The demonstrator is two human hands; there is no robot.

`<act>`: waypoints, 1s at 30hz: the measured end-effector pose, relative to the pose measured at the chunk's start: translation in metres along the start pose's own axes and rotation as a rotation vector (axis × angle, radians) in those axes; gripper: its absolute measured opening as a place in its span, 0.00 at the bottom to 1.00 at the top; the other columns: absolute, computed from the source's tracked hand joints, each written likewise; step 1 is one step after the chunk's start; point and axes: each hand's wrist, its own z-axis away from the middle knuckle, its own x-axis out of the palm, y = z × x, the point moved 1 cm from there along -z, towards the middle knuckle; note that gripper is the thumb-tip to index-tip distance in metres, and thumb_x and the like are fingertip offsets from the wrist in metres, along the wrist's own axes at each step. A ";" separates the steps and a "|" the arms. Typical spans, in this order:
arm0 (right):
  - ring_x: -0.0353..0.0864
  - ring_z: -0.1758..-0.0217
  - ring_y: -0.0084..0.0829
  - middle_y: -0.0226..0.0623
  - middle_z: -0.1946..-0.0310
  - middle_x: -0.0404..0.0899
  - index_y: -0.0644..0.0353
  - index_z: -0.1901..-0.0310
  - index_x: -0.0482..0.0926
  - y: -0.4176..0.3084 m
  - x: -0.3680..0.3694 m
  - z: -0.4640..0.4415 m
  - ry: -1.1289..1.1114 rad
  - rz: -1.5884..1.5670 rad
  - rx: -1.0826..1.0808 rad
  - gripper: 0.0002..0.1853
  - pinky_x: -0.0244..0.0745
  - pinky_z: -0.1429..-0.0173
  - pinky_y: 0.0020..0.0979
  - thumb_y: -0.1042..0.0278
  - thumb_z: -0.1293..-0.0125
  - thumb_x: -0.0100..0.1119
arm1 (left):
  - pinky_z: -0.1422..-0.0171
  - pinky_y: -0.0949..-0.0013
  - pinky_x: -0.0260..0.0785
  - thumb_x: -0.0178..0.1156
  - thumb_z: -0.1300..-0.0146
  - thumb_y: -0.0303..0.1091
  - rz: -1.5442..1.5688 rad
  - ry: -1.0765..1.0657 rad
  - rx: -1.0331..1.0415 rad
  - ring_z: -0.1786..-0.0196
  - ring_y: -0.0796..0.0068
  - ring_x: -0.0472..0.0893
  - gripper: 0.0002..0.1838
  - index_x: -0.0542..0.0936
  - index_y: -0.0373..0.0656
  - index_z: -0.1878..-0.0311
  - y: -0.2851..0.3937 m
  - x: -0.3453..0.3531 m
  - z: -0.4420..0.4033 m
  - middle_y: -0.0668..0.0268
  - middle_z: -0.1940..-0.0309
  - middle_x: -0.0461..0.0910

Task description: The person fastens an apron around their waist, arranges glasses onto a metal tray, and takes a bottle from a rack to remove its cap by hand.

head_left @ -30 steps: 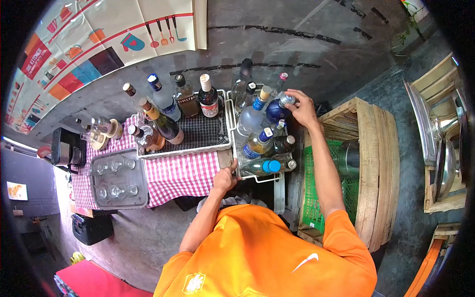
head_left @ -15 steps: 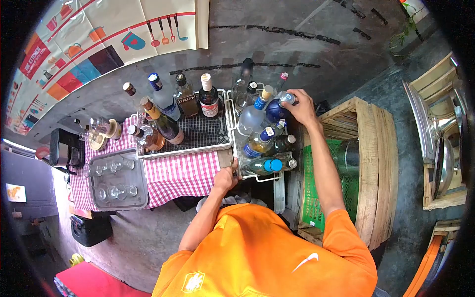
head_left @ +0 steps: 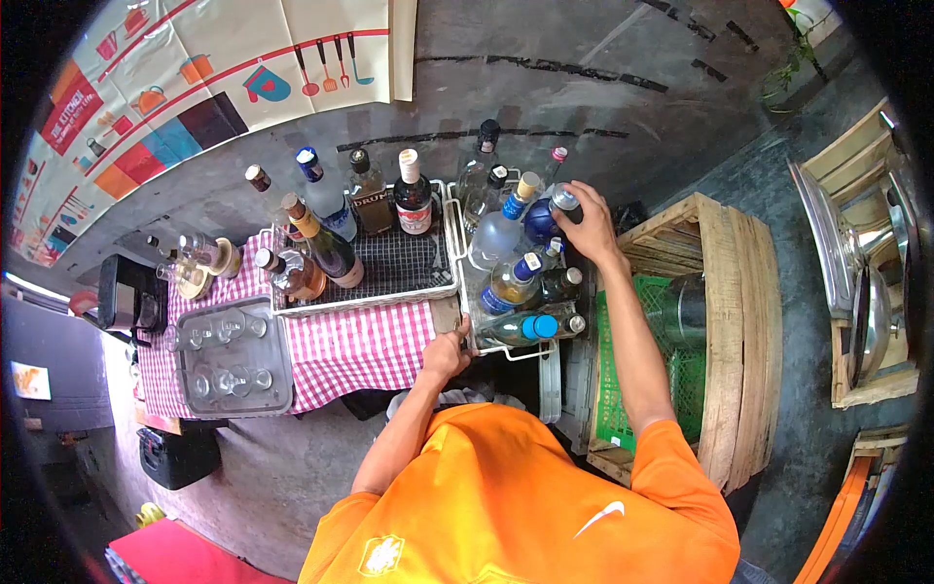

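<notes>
My right hand [head_left: 589, 226] is closed around the clear cap and neck of a dark blue bottle [head_left: 540, 223]. That bottle stands in the white wire basket on the right, among several others: a frosted bottle with a blue neck [head_left: 495, 242], a blue-capped clear bottle [head_left: 508, 286] and a teal-capped bottle [head_left: 520, 329] leaning over at the front. My left hand [head_left: 447, 354] is closed on the table's front corner, beside a bare wooden patch [head_left: 446, 315]; its fingertips are partly hidden.
Left of it, a white basket [head_left: 370, 301] with a black mesh base holds several bottles. A grey tray [head_left: 282, 375] of small glasses lies on the checked cloth [head_left: 355, 343]. At right stands a wooden crate [head_left: 744, 341] with a green plastic crate [head_left: 615, 375] inside.
My right hand has shifted slightly down and turned around the blue bottle's top, its fingers now pointing more upward. The left hand stays at the table corner.
</notes>
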 end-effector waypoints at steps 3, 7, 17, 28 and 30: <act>0.70 0.43 0.44 0.44 0.48 0.73 0.61 0.51 0.75 -0.012 -0.002 0.003 0.088 0.100 -0.052 0.22 0.64 0.40 0.38 0.70 0.51 0.65 | 0.57 0.55 0.72 0.63 0.48 0.45 -0.007 -0.009 0.005 0.61 0.52 0.80 0.40 0.57 0.58 0.32 0.001 -0.002 0.001 0.52 0.64 0.80; 0.73 0.47 0.44 0.44 0.49 0.73 0.61 0.52 0.75 -0.030 -0.002 0.003 0.180 0.059 -0.073 0.22 0.68 0.43 0.35 0.73 0.52 0.63 | 0.58 0.54 0.72 0.63 0.47 0.45 0.020 0.029 0.034 0.61 0.51 0.81 0.40 0.56 0.58 0.32 -0.008 0.011 -0.006 0.51 0.64 0.80; 0.75 0.60 0.25 0.35 0.61 0.76 0.64 0.49 0.71 -0.064 0.021 -0.009 -0.151 -0.703 0.293 0.24 0.72 0.53 0.27 0.75 0.51 0.62 | 0.58 0.54 0.72 0.63 0.47 0.46 0.044 -0.007 -0.006 0.61 0.50 0.80 0.39 0.57 0.61 0.32 -0.006 0.008 -0.004 0.51 0.64 0.80; 0.74 0.71 0.21 0.28 0.75 0.77 0.60 0.68 0.75 -0.090 0.047 -0.020 -0.106 -0.706 0.555 0.12 0.69 0.64 0.26 0.64 0.47 0.67 | 0.56 0.55 0.72 0.63 0.48 0.46 0.034 -0.025 -0.039 0.58 0.53 0.80 0.37 0.60 0.62 0.34 -0.001 0.003 -0.002 0.56 0.59 0.80; 0.75 0.71 0.22 0.30 0.75 0.76 0.58 0.73 0.73 -0.087 0.054 -0.022 -0.076 -0.787 0.582 0.11 0.67 0.65 0.26 0.67 0.48 0.67 | 0.56 0.56 0.72 0.63 0.48 0.47 0.033 -0.020 -0.046 0.58 0.54 0.80 0.37 0.60 0.62 0.34 0.001 0.000 0.000 0.56 0.59 0.80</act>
